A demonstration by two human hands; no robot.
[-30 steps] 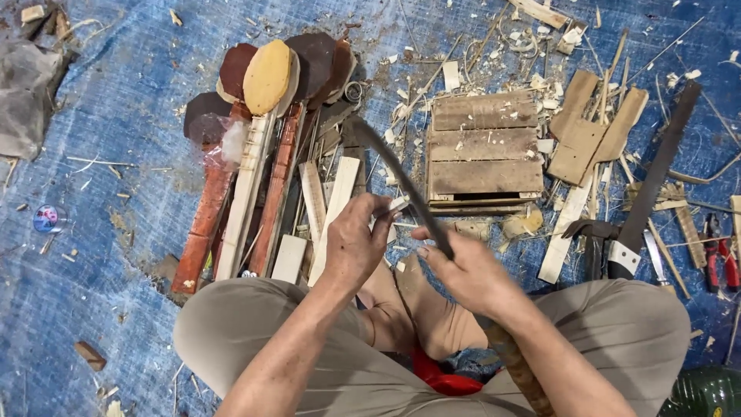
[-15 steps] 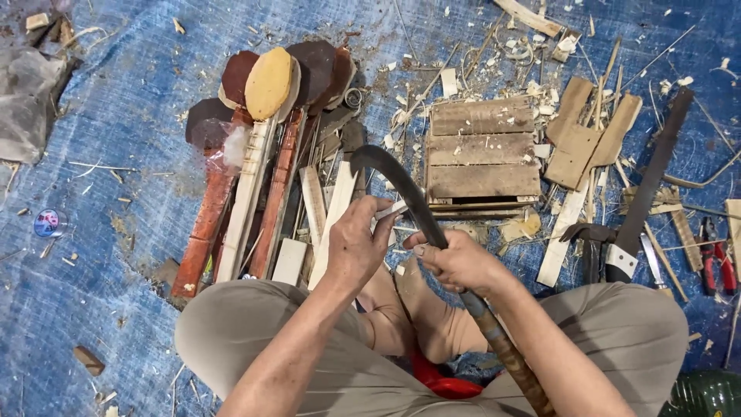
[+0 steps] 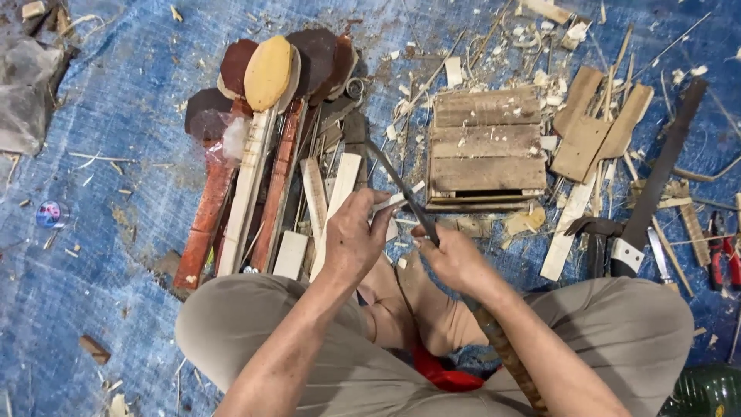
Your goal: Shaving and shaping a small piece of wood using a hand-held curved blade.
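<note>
Scuffed blue tarp (image 3: 100,255) (shaving-strewn), left hand (image 3: 356,241) gripping a pale wood sliver (image 3: 390,202), right hand (image 3: 451,259) gripping a curved dark blade (image 3: 397,181).

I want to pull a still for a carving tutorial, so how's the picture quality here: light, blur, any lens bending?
Head view: soft, even light with only faint shadows and no glare on the blue tarp. The left hand, right hand and curved blade are fairly sharp, as is the wooden block. The wide lens bends the frame's edges, and the green object at the corner is cut off.
</note>
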